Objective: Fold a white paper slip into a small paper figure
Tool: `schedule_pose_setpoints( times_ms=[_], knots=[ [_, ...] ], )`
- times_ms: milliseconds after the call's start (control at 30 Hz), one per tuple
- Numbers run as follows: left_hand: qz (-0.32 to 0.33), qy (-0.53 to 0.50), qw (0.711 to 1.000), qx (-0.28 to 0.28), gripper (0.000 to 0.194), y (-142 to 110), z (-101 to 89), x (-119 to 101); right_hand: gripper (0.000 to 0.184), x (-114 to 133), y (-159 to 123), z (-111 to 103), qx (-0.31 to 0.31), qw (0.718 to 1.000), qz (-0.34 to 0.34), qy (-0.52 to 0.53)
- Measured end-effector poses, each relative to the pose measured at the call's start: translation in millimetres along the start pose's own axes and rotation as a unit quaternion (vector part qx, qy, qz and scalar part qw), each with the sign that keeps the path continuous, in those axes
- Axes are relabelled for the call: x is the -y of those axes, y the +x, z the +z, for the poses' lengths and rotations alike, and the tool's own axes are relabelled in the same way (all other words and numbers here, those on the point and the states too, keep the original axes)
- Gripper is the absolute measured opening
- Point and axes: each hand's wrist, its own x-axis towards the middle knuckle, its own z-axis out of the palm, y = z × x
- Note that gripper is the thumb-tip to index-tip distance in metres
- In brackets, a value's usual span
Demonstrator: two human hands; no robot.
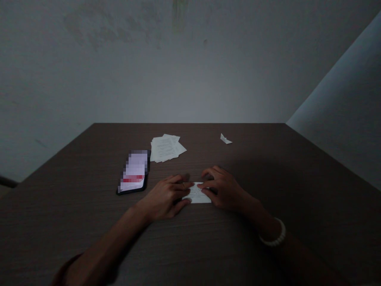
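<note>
A small printed sheet of paper (pixel 199 194), looking like a narrow rectangle, lies on the table between my hands. My left hand (pixel 171 196) holds its left end, with fingertips on top and the thumb by the lower left corner. At the right end, my right hand (pixel 223 190) has its thumb and index finger pressed on the paper, while the other fingers curve past the upper edge. Both ends of the paper are partly hidden under the fingers. A bracelet of pale beads (pixel 275 234) circles my right wrist.
Left of my hands lies a phone (pixel 133 172) with its screen lit and blurred. Behind it is a loose stack of printed paper slips (pixel 166 148). A small folded paper boat (pixel 226 139) stands at the back right. The brown table (pixel 256 133) meets a grey wall (pixel 190 79).
</note>
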Motion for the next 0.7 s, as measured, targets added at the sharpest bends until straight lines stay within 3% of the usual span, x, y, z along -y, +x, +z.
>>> schedule_pose_setpoints(
  times_ms=[467,700],
  knots=[
    [0.002,0.001,1.0,-0.012,0.023,-1.0,3.4,0.8,0.029,4.7,0.8,-0.5,0.037,0.998,0.007,-0.041],
    [-0.006,0.004,1.0,-0.003,0.023,-0.3,0.8,-0.5,0.022,3.7,-1.7,0.9,0.004,0.999,0.021,-0.031]
  ],
)
